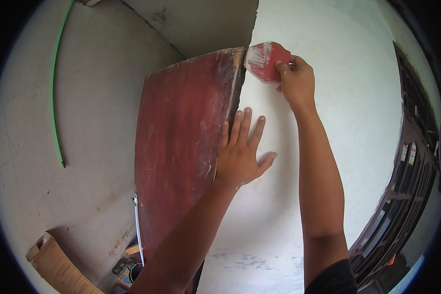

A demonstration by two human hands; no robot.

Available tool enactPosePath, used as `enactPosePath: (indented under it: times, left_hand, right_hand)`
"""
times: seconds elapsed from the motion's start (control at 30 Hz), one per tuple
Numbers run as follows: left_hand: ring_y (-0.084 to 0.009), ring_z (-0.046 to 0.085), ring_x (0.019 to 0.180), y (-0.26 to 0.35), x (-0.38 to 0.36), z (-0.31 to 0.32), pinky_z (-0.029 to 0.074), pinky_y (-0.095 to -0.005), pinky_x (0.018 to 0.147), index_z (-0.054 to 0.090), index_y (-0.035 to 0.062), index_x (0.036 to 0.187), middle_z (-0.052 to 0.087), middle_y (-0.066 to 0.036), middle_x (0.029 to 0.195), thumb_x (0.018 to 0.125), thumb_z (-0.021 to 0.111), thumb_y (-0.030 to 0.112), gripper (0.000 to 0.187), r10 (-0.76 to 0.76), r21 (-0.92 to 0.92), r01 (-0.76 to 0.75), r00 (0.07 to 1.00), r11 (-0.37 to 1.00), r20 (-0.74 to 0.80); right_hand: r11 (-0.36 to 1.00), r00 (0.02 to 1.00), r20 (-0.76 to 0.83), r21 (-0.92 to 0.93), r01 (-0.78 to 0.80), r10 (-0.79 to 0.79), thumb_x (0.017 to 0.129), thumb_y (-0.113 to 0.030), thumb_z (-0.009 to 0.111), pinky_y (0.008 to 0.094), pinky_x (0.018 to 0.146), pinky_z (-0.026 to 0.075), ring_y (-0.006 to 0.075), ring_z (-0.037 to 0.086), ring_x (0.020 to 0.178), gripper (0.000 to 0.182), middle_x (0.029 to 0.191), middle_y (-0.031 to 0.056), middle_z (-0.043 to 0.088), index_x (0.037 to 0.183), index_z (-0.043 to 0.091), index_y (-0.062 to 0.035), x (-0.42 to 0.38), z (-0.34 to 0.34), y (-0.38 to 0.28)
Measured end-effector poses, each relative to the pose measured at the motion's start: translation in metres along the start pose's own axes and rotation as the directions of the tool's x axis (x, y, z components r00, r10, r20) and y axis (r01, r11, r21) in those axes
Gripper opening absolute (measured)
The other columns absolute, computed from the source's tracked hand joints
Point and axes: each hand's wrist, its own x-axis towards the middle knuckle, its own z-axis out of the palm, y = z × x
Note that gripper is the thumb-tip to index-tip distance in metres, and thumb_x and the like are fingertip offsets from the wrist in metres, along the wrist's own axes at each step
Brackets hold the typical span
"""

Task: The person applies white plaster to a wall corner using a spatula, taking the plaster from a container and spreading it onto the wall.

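My right hand grips a red putty scraper between thumb and fingers. White putty is smeared over the scraper's left part, and its left edge meets the white wall's edge near the top corner of a wooden panel. My left hand lies with fingers spread, lower down, at the border between the white wall and the panel. The reddish-brown wooden panel stands upright to the left, with scuffs and pale smears along its right side.
A green cord or rod hangs on the grey wall at left. A cardboard box stands at lower left, near a white cable and some clutter. Dark window frames line the right side.
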Motion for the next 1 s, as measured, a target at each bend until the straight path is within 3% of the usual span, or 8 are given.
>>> enactPosePath:
  times: [0.1,0.2,0.3,0.47,0.5,0.67,0.83,1.0]
  left_hand:
    - [-0.0448,0.024,0.153,-0.001,0.000,0.001,0.024,-0.0619,0.120,0.036,0.0106,0.160,0.025,-0.026,0.166,0.092,0.063,0.058,0.087,0.009,0.005,-0.009,1.000,1.000,-0.015]
    - [-0.0448,0.024,0.153,-0.001,-0.001,0.000,0.025,-0.0619,0.120,0.036,0.0109,0.160,0.025,-0.026,0.166,0.092,0.063,0.058,0.087,0.004,0.006,-0.003,1.000,1.000,-0.005]
    - [-0.0447,0.025,0.153,0.000,-0.001,0.000,0.025,-0.0620,0.120,0.035,0.0110,0.160,0.025,-0.026,0.166,0.093,0.062,0.059,0.087,0.001,0.000,-0.001,1.000,1.000,0.007]
    - [-0.0441,0.024,0.153,0.000,-0.001,0.001,0.025,-0.0617,0.120,0.037,0.0112,0.159,0.026,-0.025,0.166,0.093,0.063,0.059,0.086,0.007,-0.002,-0.007,1.000,1.000,-0.018]
    - [-0.0441,0.024,0.153,-0.001,0.000,0.001,0.025,-0.0617,0.120,0.037,0.0112,0.159,0.026,-0.025,0.166,0.093,0.063,0.059,0.086,0.006,-0.002,-0.006,1.000,1.000,-0.021]
    - [-0.0444,0.025,0.153,0.000,0.000,0.000,0.025,-0.0619,0.120,0.038,0.0107,0.159,0.026,-0.025,0.166,0.092,0.063,0.058,0.086,0.005,-0.004,-0.006,1.000,1.000,-0.016]
    - [-0.0444,0.024,0.153,0.000,-0.001,0.000,0.025,-0.0618,0.120,0.037,0.0101,0.159,0.026,-0.025,0.166,0.092,0.064,0.058,0.087,0.009,-0.005,-0.009,1.000,1.000,-0.010]
    - [-0.0449,0.025,0.153,0.000,-0.001,0.000,0.025,-0.0618,0.120,0.037,0.0100,0.159,0.026,-0.026,0.166,0.092,0.064,0.058,0.086,0.004,0.000,-0.004,1.000,1.000,0.004]
  right_hand:
    - [0.967,0.971,-0.220,-0.251,0.035,-0.092,0.090,-0.019,0.066,0.0361,0.067,0.056,0.0233,0.072,0.077,0.035,0.089,0.0159,0.073,0.112,0.070,0.0064,0.013,-0.017,0.025]
    - [0.991,0.979,-0.189,0.126,-0.049,0.072,0.092,-0.017,0.065,0.0314,0.057,0.051,0.0164,0.063,0.061,0.033,0.086,0.0136,0.072,0.114,0.068,0.0084,-0.003,-0.028,0.006]
    - [0.985,0.993,-0.114,0.172,0.002,0.017,0.093,-0.016,0.065,0.0301,0.054,0.049,0.0145,0.061,0.056,0.034,0.086,0.0131,0.072,0.115,0.066,0.0097,-0.004,-0.006,0.000]
    - [0.977,0.955,-0.278,-0.209,0.042,-0.101,0.092,-0.017,0.064,0.0292,0.049,0.040,0.0115,0.051,0.053,0.032,0.075,0.0068,0.065,0.112,0.068,0.0083,0.025,-0.017,0.033]
    - [0.990,0.943,-0.332,-0.135,-0.038,-0.009,0.087,-0.018,0.064,0.0354,0.075,0.055,0.0229,0.069,0.079,0.034,0.088,0.0152,0.073,0.108,0.071,0.0075,0.015,-0.027,0.021]
    - [0.977,0.992,-0.129,0.210,0.031,-0.004,0.093,-0.016,0.065,0.0310,0.054,0.046,0.0134,0.056,0.055,0.032,0.081,0.0106,0.070,0.113,0.066,0.0089,-0.002,-0.022,-0.007]
    - [0.986,0.975,-0.220,-0.153,-0.067,0.032,0.092,-0.018,0.065,0.0322,0.053,0.048,0.0168,0.059,0.055,0.032,0.081,0.0116,0.071,0.111,0.071,0.0071,0.008,-0.039,0.009]
    - [0.984,0.981,-0.187,0.178,-0.026,0.060,0.093,-0.015,0.065,0.0299,0.054,0.047,0.0152,0.059,0.057,0.031,0.085,0.0103,0.072,0.111,0.068,0.0091,0.006,-0.053,0.007]
